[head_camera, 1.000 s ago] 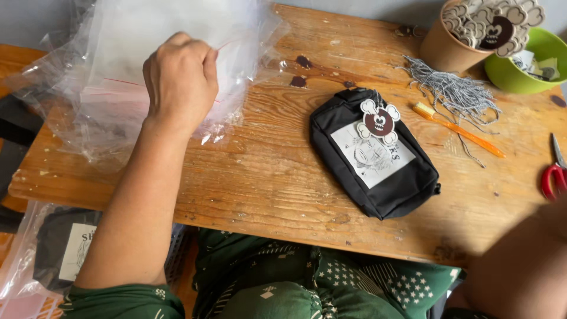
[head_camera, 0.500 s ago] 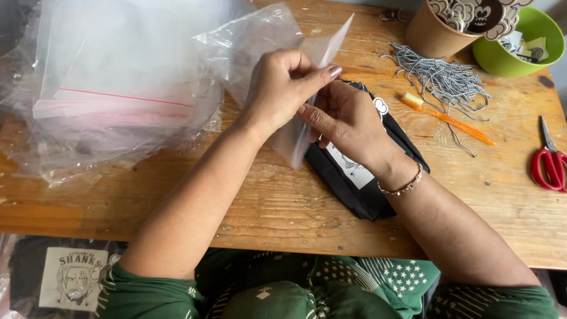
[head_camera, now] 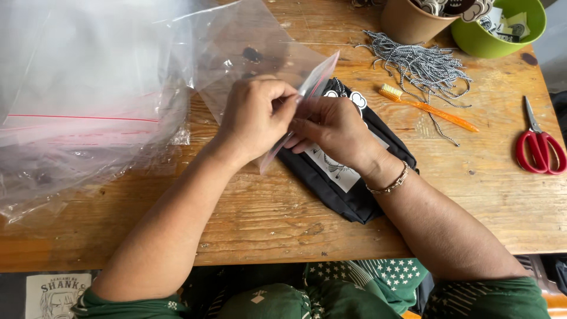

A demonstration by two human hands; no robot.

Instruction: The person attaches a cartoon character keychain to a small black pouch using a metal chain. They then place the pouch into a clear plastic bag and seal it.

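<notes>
Head camera, looking down, close above table (head_camera: 472,201)

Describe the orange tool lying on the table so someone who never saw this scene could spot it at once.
Start at the wooden table and look right of the black pouch, below the pile of grey-and-white cords. There lies the orange toothbrush, slanting down to the right. Its slim straight handle and pale bristle head set it apart from the red scissors further right.

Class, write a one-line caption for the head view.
Both hands, left hand and right hand, pinch a clear plastic bag above a black pouch.
</notes>
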